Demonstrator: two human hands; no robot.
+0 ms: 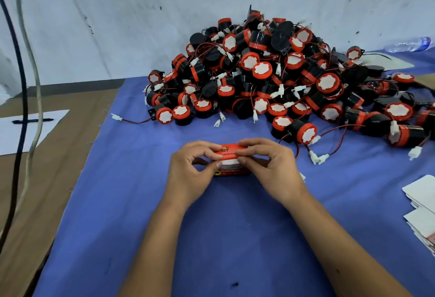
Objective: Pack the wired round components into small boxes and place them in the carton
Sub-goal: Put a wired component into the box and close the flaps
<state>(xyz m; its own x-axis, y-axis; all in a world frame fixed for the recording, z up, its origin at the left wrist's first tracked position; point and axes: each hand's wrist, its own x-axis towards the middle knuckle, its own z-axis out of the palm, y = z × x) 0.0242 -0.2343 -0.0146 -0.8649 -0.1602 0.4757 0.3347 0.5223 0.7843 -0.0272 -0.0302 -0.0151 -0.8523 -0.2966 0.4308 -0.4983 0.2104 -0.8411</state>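
- Head view shows both hands working on one small red box (231, 160) lying on the blue cloth of the bench (131, 202), just in front of the person.
- Left hand (190, 174) grips the box's left end, thumb at the front face and fingers (209, 147) curled over the top; right hand (270, 167) pinches the top flap from the other side, fingers bent onto it.
- Judged from this, the step in hand is closing the box. Whether a component already sits inside cannot be seen.
- Next move, as I read it, calls for tucking the flap fully in, then carrying the box to the carton; no carton is in view, so the reach will go outside what the camera shows.
- Beyond the hands, a big heap of wired round components (270, 77), black bodies with red caps, rests against the white backdrop; loose wires and white plugs (317, 156) trail near the right hand and could snag it.
- Flat box blanks (421, 205) are stacked at the right edge.
- Off to the left lie a white sheet (30, 129) with a pen (33, 121), and two hanging cables (21, 80).
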